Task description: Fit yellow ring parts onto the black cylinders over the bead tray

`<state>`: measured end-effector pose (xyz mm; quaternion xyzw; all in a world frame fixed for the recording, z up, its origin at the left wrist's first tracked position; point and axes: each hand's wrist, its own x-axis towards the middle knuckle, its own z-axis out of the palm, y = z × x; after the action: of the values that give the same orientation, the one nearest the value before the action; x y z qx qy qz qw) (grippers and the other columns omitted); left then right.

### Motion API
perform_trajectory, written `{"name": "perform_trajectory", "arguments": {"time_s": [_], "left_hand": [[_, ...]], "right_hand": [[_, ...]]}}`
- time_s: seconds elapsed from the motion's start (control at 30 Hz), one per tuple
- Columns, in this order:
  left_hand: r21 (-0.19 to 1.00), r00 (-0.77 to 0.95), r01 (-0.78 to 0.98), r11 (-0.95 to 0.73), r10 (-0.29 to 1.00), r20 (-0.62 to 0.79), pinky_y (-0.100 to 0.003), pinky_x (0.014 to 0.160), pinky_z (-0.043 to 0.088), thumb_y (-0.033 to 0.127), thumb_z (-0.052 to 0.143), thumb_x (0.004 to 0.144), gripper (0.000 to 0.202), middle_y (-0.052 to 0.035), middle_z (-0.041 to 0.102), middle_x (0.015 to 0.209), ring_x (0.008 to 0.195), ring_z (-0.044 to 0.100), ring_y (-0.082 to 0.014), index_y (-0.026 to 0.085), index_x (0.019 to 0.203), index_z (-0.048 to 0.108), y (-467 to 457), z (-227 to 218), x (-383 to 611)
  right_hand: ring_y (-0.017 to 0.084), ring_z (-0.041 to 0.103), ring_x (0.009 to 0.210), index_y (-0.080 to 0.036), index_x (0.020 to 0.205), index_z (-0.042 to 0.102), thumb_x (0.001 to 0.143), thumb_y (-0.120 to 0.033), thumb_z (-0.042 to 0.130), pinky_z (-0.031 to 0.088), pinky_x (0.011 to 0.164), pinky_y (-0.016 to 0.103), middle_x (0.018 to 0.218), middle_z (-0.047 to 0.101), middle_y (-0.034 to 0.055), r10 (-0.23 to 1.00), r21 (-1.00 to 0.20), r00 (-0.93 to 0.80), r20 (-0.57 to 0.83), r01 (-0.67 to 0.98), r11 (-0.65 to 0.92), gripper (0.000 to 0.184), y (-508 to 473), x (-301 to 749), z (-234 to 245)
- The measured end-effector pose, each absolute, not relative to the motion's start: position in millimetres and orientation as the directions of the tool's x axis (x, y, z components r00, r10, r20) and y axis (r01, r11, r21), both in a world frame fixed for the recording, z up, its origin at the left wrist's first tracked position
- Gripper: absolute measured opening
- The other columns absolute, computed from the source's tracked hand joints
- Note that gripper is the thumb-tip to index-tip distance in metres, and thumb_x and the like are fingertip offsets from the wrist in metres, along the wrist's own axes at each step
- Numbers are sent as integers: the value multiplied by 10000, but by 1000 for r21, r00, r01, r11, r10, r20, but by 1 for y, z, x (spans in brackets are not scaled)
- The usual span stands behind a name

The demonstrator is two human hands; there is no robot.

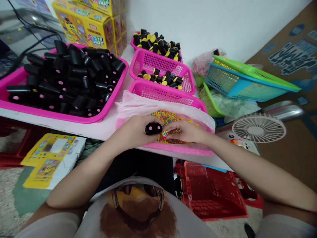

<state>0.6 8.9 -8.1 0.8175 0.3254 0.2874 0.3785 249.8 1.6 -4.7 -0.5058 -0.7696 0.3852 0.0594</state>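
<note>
My left hand (137,130) is closed around two small black tubes (153,128), their pink-dotted ends facing me. My right hand (184,131) is pinched on some small colourful candy beads (164,134) right beside the tubes' ends. Both hands hover over a pink basket (183,149) lined with a clear plastic bag and filled with multicoloured candy beads (167,117).
A large pink tray (56,114) of black tubes sits at left. Behind are pink baskets (160,62) with black-and-yellow caps, yellow boxes (84,24), green and blue baskets (237,82), a small white fan (259,127). A red basket (213,191) sits below the table.
</note>
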Motion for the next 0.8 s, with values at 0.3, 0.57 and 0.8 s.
{"name": "perform_trajectory", "arguments": {"time_s": [0.3, 0.57, 0.8], "left_hand": [[839, 569, 309, -448, 794, 214, -352, 871, 585, 232, 723, 807, 254, -17, 811, 1008, 898, 747, -218, 202, 1057, 749, 11, -7, 3], [855, 549, 260, -449, 797, 252, -360, 899, 575, 215, 723, 809, 313, -17, 801, 1067, 941, 742, -224, 203, 1121, 736, 9, -6, 2], [841, 505, 272, -468, 813, 290, -359, 930, 574, 211, 712, 818, 260, -21, 785, 1066, 975, 733, -215, 201, 1077, 694, 8, -8, 2]], "right_hand": [[230, 715, 1112, -269, 1318, 733, 959, -139, 539, 576, 977, 400, 1250, 761, 78, 830, -489, -540, 140, 691, 532, 428, -5, 239, 35], [194, 636, 1085, -293, 1304, 724, 917, -33, 426, 553, 938, 343, 1181, 657, 62, 742, -256, -655, 143, 699, 667, 553, -4, 226, 53], [239, 697, 907, -201, 1078, 781, 916, -149, 592, 537, 843, 365, 1039, 743, 97, 764, -173, -600, -238, 800, 574, 254, 0, 238, 46]]}}
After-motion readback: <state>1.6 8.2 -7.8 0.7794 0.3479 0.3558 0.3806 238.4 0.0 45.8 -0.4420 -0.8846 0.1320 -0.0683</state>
